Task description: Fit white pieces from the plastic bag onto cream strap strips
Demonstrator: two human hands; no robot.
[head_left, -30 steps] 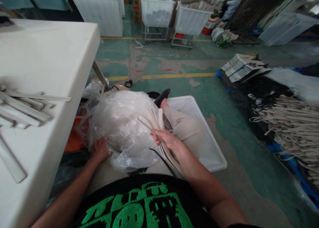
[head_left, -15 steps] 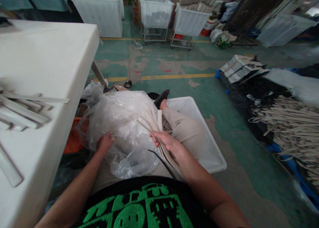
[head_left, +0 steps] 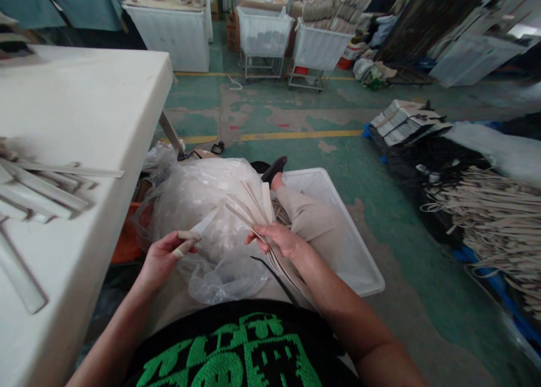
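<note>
My right hand (head_left: 276, 240) is closed around a bundle of flat beige strips (head_left: 256, 207), whose upper ends fan out above the fingers. Their lower lengths run down past my wrist toward my lap. To the left, my left hand (head_left: 171, 254) is closed in a pinch, with light coverings on some fingertips. A pale, blurred strip (head_left: 208, 220) slants up from those fingertips toward the fanned ends. Beneath both hands, a crumpled clear plastic bag (head_left: 169, 192) lies across my lap. A thin black strip (head_left: 274, 271) lies below my right hand.
On my left stands a white table (head_left: 105, 99) bearing several pale flat pieces (head_left: 46, 190). A white plastic tub (head_left: 359, 252) is under my leg. Bundled beige cords (head_left: 499, 223) lie on a blue pallet at right. White wheeled bins (head_left: 264, 32) stand across the green floor.
My left hand has lifted off the plastic bag, turned its fingers up, and now pinches a pale strip. My right hand keeps its bundle, nearly in place. The view has tilted slightly.
</note>
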